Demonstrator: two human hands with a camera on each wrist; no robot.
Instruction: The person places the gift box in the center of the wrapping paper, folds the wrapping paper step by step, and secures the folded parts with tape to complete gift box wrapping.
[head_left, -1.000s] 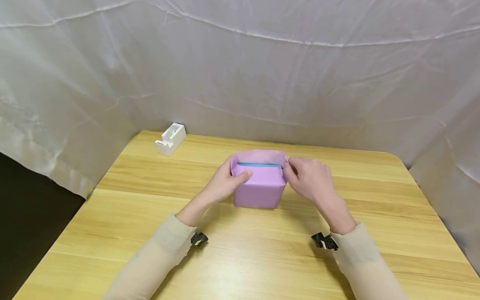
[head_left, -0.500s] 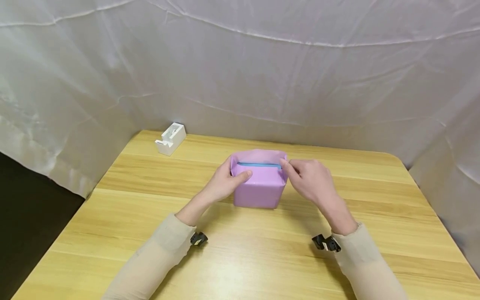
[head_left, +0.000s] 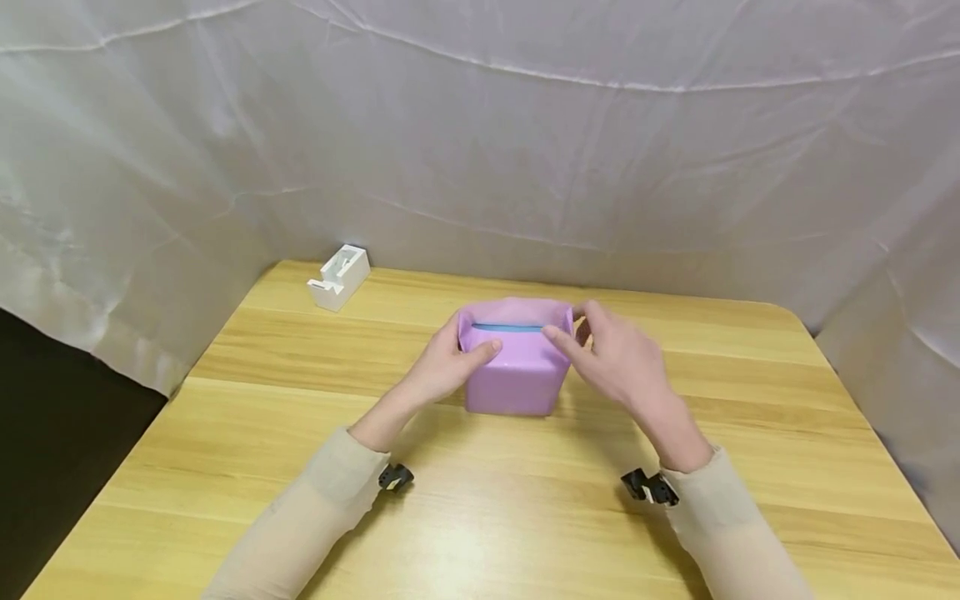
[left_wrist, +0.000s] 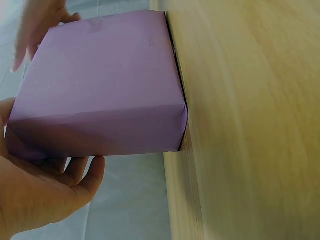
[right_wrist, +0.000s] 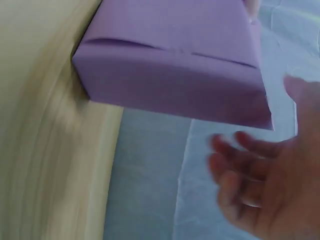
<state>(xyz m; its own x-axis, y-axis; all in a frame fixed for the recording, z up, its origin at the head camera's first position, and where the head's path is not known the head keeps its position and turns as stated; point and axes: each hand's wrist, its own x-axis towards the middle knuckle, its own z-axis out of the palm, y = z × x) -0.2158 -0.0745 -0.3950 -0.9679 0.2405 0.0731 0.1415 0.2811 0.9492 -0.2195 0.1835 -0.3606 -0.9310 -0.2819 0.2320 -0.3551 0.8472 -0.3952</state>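
Note:
A box wrapped in purple paper (head_left: 517, 387) stands upright on the wooden table. Its paper is unfolded at the top, where a strip of blue (head_left: 510, 327) shows inside. My left hand (head_left: 442, 364) grips the box's upper left side, thumb over the near top edge; in the left wrist view its fingers (left_wrist: 90, 177) lie along that side. At the upper right corner is my right hand (head_left: 626, 358), thumb over the top and fingers spread loosely. The right wrist view shows those fingers (right_wrist: 232, 187) blurred and apart from the box's side (right_wrist: 175, 90).
A white tape dispenser (head_left: 340, 277) sits at the table's far left corner. Grey-white cloth (head_left: 525, 167) hangs behind the wooden table (head_left: 480, 517) and along its sides. Small black wrist cameras (head_left: 649, 487) stick out from both sleeves.
My right hand has let go of the paper at the upper right corner, and its fingers have spread from a pinch. The left hand and the box stay in place.

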